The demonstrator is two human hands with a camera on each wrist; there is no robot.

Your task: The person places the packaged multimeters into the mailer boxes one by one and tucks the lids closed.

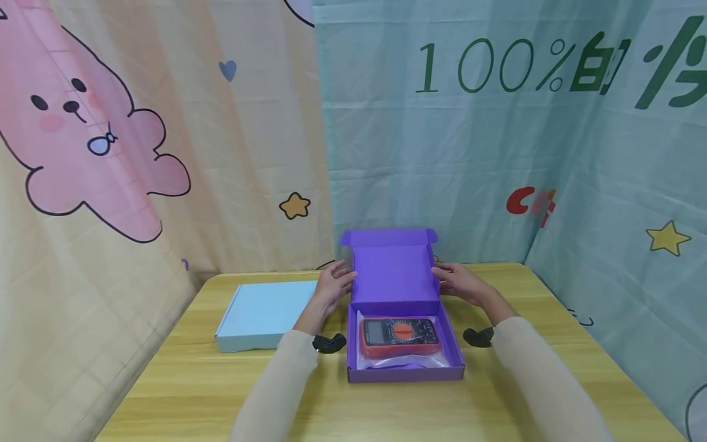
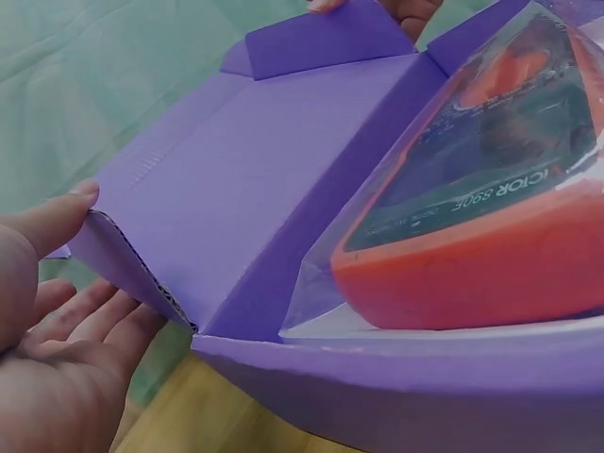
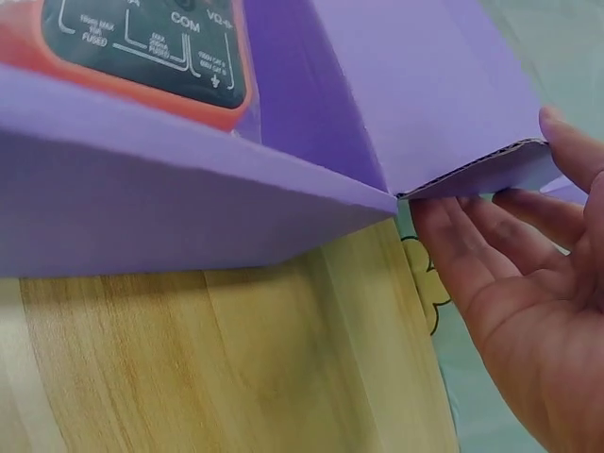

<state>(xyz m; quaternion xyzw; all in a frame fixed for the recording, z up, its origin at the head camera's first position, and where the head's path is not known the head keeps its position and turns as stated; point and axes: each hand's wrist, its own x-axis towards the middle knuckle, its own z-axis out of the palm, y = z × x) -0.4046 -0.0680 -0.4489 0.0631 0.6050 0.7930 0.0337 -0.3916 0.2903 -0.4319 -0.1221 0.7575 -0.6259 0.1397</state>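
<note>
A purple cardboard box [image 1: 405, 374] stands on the table with its lid [image 1: 393, 273] raised at the back. Inside lies a red-edged multimeter [image 1: 401, 348] with a dark face and a round dial, wrapped in a clear plastic bag [image 1: 381, 362]. My left hand [image 1: 331, 287] pinches the lid's left side flap [image 2: 132, 260], thumb at its edge and fingers behind. On the other side my right hand [image 1: 465, 284] holds the right side flap [image 3: 486, 175] between thumb and fingers. Neither hand touches the multimeter.
To the left on the wooden table [image 1: 182, 380] lies a closed light blue box [image 1: 270, 310], close to my left forearm. Printed curtains [image 1: 420, 159] hang behind the table and along its sides. Black wrist devices [image 1: 330, 344] sit at both cuffs.
</note>
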